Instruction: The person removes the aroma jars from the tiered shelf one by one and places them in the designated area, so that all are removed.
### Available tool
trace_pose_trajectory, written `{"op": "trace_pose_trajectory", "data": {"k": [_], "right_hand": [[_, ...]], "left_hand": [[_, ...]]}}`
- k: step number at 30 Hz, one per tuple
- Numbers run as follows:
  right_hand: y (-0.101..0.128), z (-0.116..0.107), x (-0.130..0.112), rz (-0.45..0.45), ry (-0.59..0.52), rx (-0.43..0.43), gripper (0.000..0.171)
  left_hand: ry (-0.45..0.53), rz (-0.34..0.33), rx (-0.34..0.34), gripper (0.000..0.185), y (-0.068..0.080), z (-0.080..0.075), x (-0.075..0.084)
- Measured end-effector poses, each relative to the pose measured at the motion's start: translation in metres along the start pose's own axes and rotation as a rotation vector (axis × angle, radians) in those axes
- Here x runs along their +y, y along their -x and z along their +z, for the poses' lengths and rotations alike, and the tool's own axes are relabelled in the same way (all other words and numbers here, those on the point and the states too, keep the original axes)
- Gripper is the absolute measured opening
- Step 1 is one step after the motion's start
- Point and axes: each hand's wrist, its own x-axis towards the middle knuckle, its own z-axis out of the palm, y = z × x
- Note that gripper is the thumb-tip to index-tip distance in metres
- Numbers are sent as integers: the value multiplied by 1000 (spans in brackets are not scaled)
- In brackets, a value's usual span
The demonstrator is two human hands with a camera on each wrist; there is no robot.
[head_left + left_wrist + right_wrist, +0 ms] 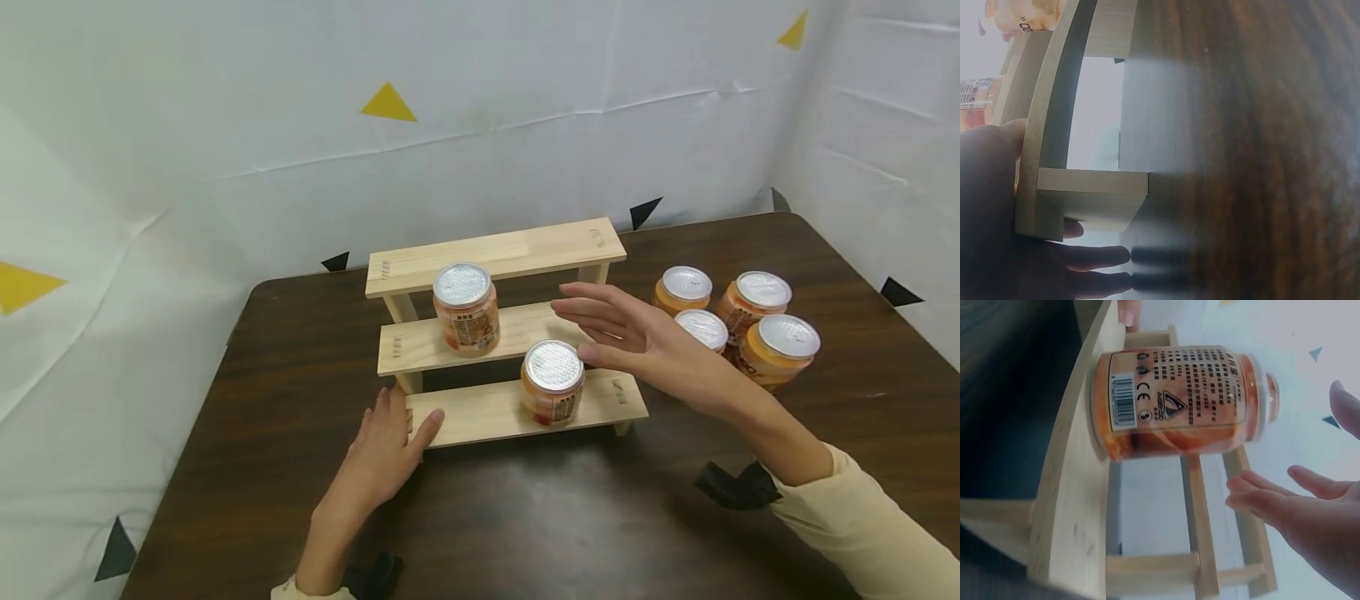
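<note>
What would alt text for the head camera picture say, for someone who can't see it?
A right hand, open, hovers beside a jar on the lowest step of a wooden rack, while the left hand rests on that step's left end. Another jar stands on the middle step; four jars wait on the table.

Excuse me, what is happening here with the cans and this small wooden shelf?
A person is at a dark table with a three-step wooden shelf. The left hand rests on the left end of the lowest step. The right hand hovers open just right of the can on the lowest step, holding nothing. Another can on the middle step stands upright, and four more cans wait on the table to the right.
</note>
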Motion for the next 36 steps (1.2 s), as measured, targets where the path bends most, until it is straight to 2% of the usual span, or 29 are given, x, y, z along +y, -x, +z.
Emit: {"op": "trace_pose_trajectory", "data": {"k": [3,6,10,13,16,20,24,31,34,36], "right_hand": [[-12,3,1,-9,20,-16,67],[-34,9,0,-19,31,-56,71],[-64,18,-3,-36,40,-109,77],[-76,23,-4,-45,47,-127,79],[-83,27,-3,-44,45,-139,81],[-97,32,-6,-48,33,-157,83],[-113,40,-8,-57,73,-169,86],[-117,46,-8,-37,229,-102,84],[-116,45,-10,-31,249,-86,80],[-113,43,-11,-21,240,-80,78]], "left_hand": [[-10,-6,-4,93,-1,1,2],[-16,-23,-9,92,0,0,4],[-14,-44,-25,95,1,2,2],[0,-42,-32,99,2,4,1],[15,-31,-18,103,3,5,0],[32,-15,32,108,-3,13,-14],[47,-3,44,112,-7,16,-20],[26,23,55,109,-15,27,-34],[28,2,46,110,-14,24,-31],[33,-9,35,107,-10,18,-24]]}}
